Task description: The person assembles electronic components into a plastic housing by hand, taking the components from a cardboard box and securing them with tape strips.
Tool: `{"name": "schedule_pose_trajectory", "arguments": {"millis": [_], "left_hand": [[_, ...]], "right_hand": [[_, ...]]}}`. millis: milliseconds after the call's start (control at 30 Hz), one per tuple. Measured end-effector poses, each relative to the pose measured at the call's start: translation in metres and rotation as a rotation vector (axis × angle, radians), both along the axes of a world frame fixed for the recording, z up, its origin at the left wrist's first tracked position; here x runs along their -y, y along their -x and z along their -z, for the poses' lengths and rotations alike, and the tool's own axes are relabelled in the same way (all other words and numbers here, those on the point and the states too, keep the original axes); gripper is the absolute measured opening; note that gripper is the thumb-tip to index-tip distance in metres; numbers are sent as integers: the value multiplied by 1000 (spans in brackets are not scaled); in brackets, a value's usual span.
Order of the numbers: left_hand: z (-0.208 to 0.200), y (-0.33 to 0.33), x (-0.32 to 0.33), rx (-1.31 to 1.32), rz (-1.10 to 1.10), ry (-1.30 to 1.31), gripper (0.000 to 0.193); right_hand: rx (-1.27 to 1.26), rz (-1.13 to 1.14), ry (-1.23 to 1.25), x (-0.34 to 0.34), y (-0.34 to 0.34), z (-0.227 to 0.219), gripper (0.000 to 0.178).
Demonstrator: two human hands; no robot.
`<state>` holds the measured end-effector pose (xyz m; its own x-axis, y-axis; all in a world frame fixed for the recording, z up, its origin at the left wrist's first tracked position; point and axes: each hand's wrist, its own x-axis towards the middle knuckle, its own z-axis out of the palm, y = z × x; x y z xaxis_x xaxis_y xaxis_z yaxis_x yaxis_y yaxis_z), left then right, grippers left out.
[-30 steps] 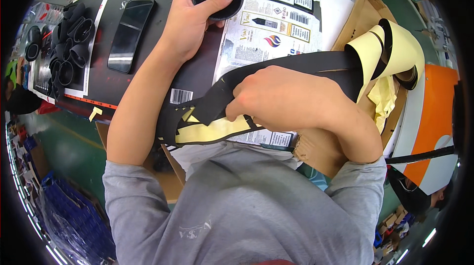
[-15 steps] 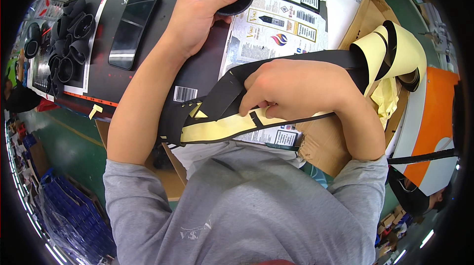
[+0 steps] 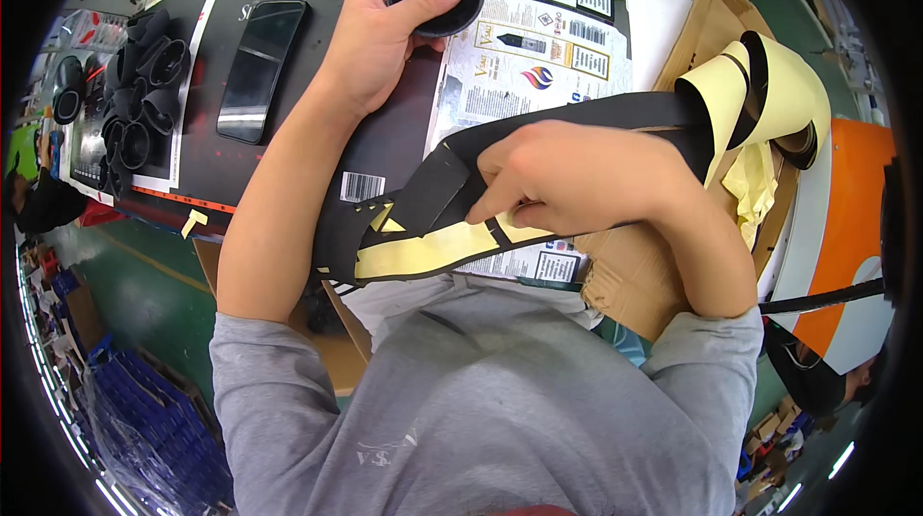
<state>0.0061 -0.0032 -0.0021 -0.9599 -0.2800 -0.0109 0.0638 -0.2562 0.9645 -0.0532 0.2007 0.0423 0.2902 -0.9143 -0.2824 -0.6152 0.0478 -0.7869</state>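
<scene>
My left hand [image 3: 370, 50] grips a round black cup-shaped part [image 3: 471, 1], its thumb pressed over the silvery centre. A red and a black wire run out of this part to a small white plug. Lower down, my right hand [image 3: 591, 170] lies over a long black foam strip [image 3: 567, 114] with pale yellow backing paper [image 3: 423, 254]. Its fingers are curled and closed at the strip's edge, the index fingertip touching the yellow backing; the palm side is hidden. Just left of those fingertips, a short black foam piece [image 3: 433, 191] lies across the strip.
A dark phone [image 3: 261, 69] lies on the black table sheet, left of my left arm. Several black cup-shaped parts [image 3: 135, 136] are heaped farther left. The foam strip's loose coil [image 3: 769, 98] hangs over a cardboard box [image 3: 635, 276] on the right. Printed sheets [image 3: 548, 35] cover the table's middle.
My left hand and the round black part have shifted slightly left and up, showing the wires' white plug. My right hand stays at nearly the same spot on the foam strip.
</scene>
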Motion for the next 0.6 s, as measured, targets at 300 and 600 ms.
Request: {"name": "schedule_pose_trajectory", "arguments": {"millis": [300,600], "left_hand": [[0,1,2,13,10,28,28],[-7,0,-4,73,25,86,27]], "right_hand": [[-60,110,266,-16,-8,16,14],[538,615,138,-4,1,31,7]]}}
